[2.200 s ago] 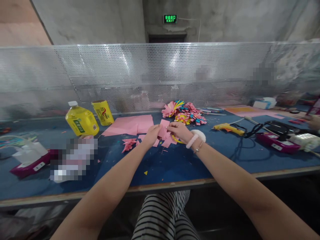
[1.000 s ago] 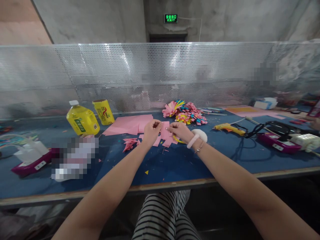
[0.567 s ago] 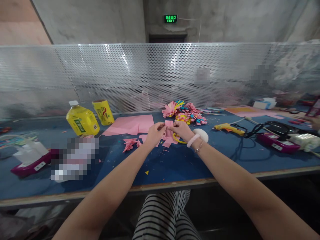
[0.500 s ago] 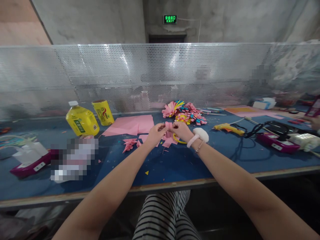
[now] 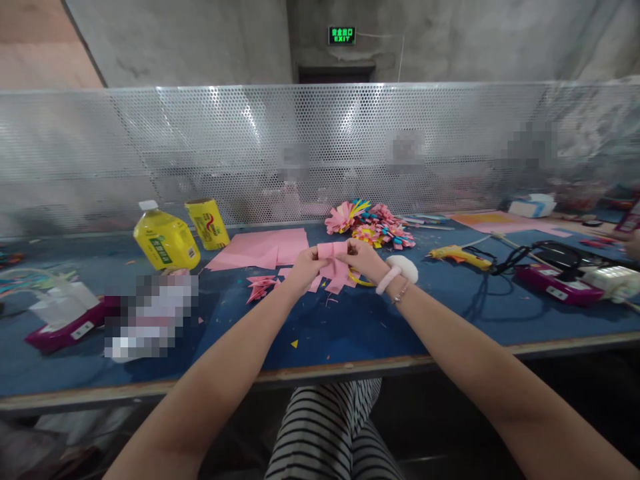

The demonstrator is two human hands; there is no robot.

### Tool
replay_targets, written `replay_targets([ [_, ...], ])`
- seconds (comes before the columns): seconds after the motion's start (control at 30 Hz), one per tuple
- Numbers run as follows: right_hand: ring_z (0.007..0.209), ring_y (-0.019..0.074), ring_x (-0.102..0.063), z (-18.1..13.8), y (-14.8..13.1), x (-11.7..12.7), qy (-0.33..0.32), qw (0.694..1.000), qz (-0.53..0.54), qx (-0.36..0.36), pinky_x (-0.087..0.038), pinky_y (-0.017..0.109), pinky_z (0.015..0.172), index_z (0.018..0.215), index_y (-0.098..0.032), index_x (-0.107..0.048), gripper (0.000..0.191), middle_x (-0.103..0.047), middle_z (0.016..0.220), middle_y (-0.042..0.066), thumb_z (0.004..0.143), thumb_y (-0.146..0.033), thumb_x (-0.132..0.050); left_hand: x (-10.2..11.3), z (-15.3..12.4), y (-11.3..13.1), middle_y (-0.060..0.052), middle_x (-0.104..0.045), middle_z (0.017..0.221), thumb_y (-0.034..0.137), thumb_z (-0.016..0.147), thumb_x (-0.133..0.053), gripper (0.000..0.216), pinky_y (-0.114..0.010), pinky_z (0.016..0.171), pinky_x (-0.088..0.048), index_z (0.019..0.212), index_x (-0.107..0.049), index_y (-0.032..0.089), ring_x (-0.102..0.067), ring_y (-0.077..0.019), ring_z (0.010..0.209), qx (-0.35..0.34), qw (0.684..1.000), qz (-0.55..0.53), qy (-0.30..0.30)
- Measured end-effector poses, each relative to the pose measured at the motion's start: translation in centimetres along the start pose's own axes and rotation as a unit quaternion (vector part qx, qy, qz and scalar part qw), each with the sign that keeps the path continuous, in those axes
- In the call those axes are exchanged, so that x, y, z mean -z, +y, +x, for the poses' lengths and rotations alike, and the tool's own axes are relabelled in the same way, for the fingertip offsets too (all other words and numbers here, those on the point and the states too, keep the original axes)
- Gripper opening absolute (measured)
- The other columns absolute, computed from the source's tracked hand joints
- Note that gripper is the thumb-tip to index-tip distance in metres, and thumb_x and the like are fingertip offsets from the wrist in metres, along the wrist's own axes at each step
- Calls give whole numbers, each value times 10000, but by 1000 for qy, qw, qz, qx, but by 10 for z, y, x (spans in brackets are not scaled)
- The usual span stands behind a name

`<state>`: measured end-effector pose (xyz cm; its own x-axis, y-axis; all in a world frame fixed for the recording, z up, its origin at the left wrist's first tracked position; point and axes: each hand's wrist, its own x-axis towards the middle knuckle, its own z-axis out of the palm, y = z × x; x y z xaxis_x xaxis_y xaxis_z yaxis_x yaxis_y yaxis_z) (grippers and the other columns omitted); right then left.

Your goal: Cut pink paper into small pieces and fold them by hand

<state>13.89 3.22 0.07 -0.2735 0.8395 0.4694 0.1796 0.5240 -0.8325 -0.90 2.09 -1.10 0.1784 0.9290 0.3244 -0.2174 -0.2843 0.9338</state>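
Between my two hands, just above the table, is a piece of pink paper (image 5: 333, 251) with creases in it. The fingers of my left hand (image 5: 307, 267) are closed on its left side. My right hand (image 5: 367, 261) pinches the right side and wears a fluffy pink band at the wrist. Below them lie cut pink paper pieces (image 5: 337, 283) and part of a yellow-handled tool (image 5: 361, 280), mostly hidden by my right hand. A small heap of folded pink pieces (image 5: 261, 288) sits left of my left hand.
Behind my hands are pink paper sheets (image 5: 260, 249) and colourful paper flowers (image 5: 383, 227). A yellow jug (image 5: 167, 237) and a yellow can (image 5: 209, 225) stand left. To the right lie a yellow glue gun (image 5: 460, 256) and a purple power strip (image 5: 557, 285) with cables. A perforated metal screen (image 5: 250, 147) closes the back.
The pink paper, narrow and folded before, is now spread wider between my hands. My left hand has shifted slightly left, and the hands are a little further apart.
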Motion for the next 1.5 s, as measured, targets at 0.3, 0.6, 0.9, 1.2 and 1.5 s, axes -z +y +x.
replay_targets([
  [0.3, 518, 78, -466, 0, 4, -1, -33, 989, 140, -39, -383, 210, 510, 716, -149, -550, 153, -567, 597, -23, 567, -183, -560, 2, 1, 4, -48, -652, 696, 110, 473, -665, 327, -293, 636, -465, 795, -613, 89, -587, -135, 623, 28, 997, -65, -12],
  [0.6, 509, 79, -454, 5, 12, 4, -1, 999, 54, 4, -378, 210, 495, 746, -135, -593, 151, -562, 609, -7, 630, -182, -510, 2, 0, 9, -5, -595, 641, 84, 513, -585, 231, -232, 578, -436, 740, -610, 120, -523, -82, 566, 51, 997, -43, 42],
  [0.9, 838, 150, -494, 5, 5, 12, 137, 959, -133, 210, -407, 313, 768, 710, -185, -665, 237, -521, 845, 49, 656, -48, -479, -1, 0, 15, -2, -545, 663, 71, 623, -485, 123, -252, 576, -435, 708, -524, 151, -515, -89, 549, 147, 971, -111, 153],
  [1.2, 752, 126, -463, 1, -4, 8, 113, 957, -87, 253, -412, 308, 719, 630, -215, -663, 243, -442, 761, 25, 694, -66, -482, -7, -9, 28, 22, -547, 566, 51, 621, -581, 108, -215, 589, -445, 660, -520, 131, -516, -59, 508, 141, 963, -231, 17],
  [1.5, 632, 115, -544, -4, -10, 4, 59, 986, 80, 137, -439, 259, 592, 677, -178, -623, 81, -593, 673, 7, 620, -141, -580, -2, -6, 22, 19, -562, 594, 39, 592, -602, 165, -212, 586, -440, 696, -516, 134, -538, -69, 551, 78, 975, -206, -16],
])
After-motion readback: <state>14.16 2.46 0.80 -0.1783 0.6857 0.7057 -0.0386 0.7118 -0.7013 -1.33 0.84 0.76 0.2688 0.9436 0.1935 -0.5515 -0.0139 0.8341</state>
